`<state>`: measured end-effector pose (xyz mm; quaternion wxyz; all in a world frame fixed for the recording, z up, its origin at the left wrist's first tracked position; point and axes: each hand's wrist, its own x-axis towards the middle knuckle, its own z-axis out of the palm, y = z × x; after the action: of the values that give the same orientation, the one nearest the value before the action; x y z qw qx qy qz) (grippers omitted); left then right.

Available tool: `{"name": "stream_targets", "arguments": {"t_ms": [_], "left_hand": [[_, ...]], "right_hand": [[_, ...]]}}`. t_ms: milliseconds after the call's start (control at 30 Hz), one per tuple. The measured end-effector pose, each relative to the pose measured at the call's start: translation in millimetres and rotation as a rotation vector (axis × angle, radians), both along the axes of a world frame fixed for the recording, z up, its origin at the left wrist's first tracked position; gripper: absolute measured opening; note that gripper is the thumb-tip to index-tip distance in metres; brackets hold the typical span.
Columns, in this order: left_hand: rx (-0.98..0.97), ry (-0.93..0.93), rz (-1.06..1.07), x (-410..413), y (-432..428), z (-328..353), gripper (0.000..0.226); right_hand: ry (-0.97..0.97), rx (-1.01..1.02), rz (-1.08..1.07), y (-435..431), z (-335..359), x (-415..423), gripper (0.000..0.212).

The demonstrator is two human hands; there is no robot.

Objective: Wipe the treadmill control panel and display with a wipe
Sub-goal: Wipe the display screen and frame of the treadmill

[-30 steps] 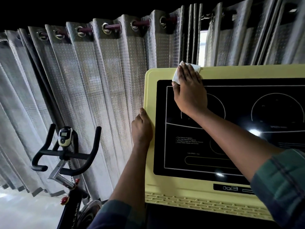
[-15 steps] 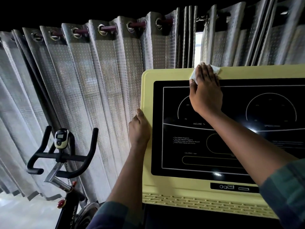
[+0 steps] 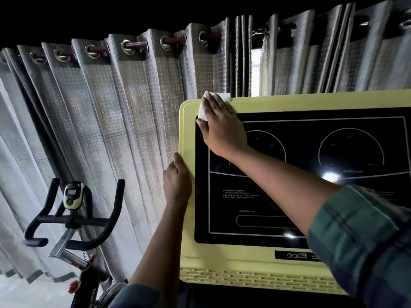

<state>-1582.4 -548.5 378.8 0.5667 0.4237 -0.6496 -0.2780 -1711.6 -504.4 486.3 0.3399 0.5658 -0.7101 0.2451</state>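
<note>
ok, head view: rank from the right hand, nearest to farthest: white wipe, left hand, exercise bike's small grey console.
1. White wipe: pressed under the right hand at the yellow treadmill panel's top-left corner.
2. Left hand: below, gripping the panel's left edge.
3. Small grey console: far left, on the black bike handlebars.

Glossy black display (image 3: pixel 333 152) in matt yellow plastic panel (image 3: pixel 255 263); white paper-like wipe (image 3: pixel 203 110); dotted woven curtains (image 3: pixel 133 118).
</note>
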Motion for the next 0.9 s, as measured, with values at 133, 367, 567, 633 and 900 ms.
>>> {"name": "stream_targets", "arguments": {"t_ms": [133, 367, 567, 633, 900], "left_hand": [[-0.092, -0.111, 0.133, 0.5, -1.6, 2.5, 0.053], [-0.349, -0.076, 0.289, -30.0, -1.0, 44.1, 0.039], [-0.580, -0.498, 0.040, -102.8, 13.2, 108.1, 0.051], [-0.599, -0.580, 0.000, -125.0, 15.0, 123.3, 0.047], [-0.568, -0.598, 0.085, -142.2, 15.9, 135.0, 0.049]], "right_hand": [[-0.014, -0.040, -0.042, 23.3, -4.9, -23.6, 0.063], [-0.021, -0.076, -0.105, 70.1, -9.2, -81.7, 0.059], [-0.030, -0.100, -0.145, 93.7, -11.5, -114.0, 0.058], [-0.040, -0.115, -0.169, 100.9, -12.5, -123.6, 0.058], [-0.101, -0.181, -0.261, 145.0, -15.1, -174.4, 0.057]]}}
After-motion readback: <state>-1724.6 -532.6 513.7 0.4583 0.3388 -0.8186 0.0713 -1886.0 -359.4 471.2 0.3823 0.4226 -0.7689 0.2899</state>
